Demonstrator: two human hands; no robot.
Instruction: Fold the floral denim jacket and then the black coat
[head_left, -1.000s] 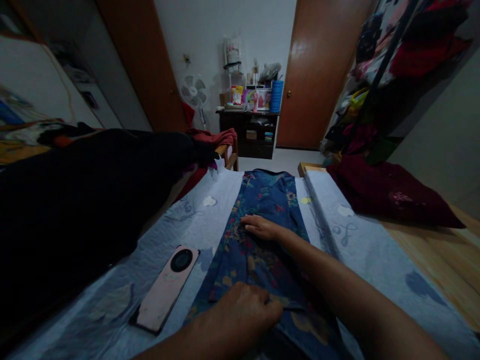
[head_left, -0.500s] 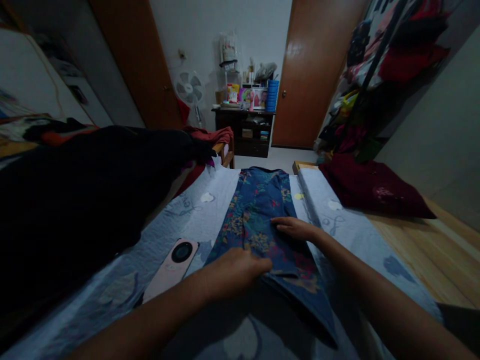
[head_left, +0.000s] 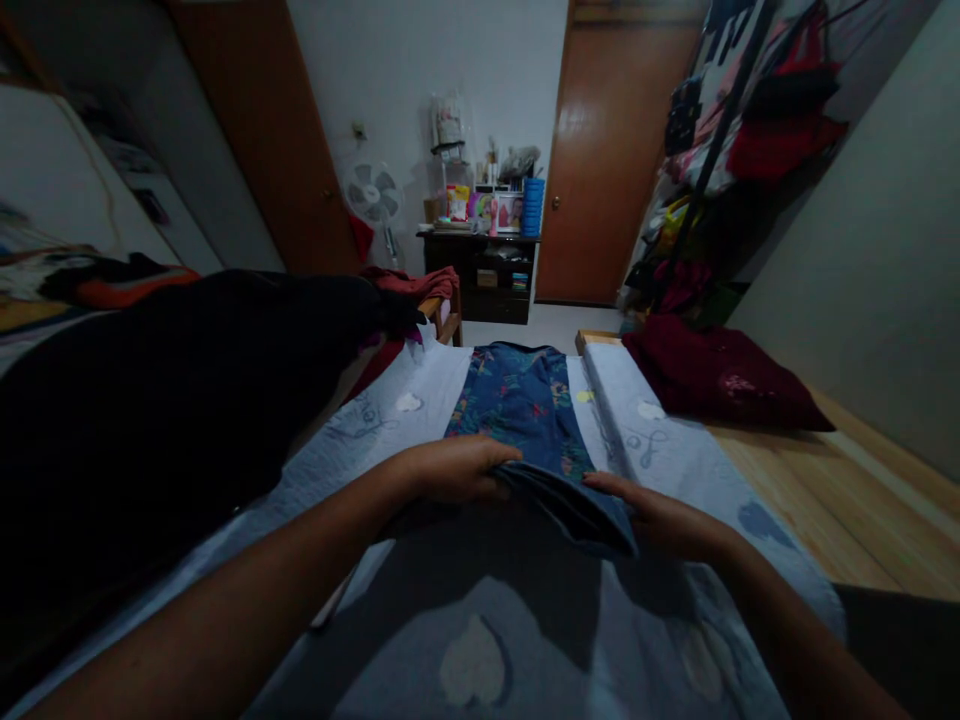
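Observation:
A blue garment (head_left: 517, 395) with a floral print lies lengthwise on the pale sheet, its far end near the bed's far edge. Its near end is lifted toward me, and the open edge shows a dark inside. My left hand (head_left: 461, 468) pinches the left corner of that edge. On the other side, my right hand (head_left: 660, 515) grips the lifted end, fingertips on top and the rest hidden behind the cloth. A phone (head_left: 330, 605) is mostly covered by my left forearm; only a pale edge shows.
A large dark cloth heap (head_left: 187, 370) fills the left side. On the right, a maroon cushion-like bundle (head_left: 727, 375) rests by wooden boards (head_left: 780, 480). Beyond the bed stand a dark cabinet (head_left: 480, 280), a fan (head_left: 373, 192) and a door (head_left: 604, 150).
The near end of the garment has been raised and folded up off the sheet. My left hand has moved up; my right hand has moved down and right to the edge.

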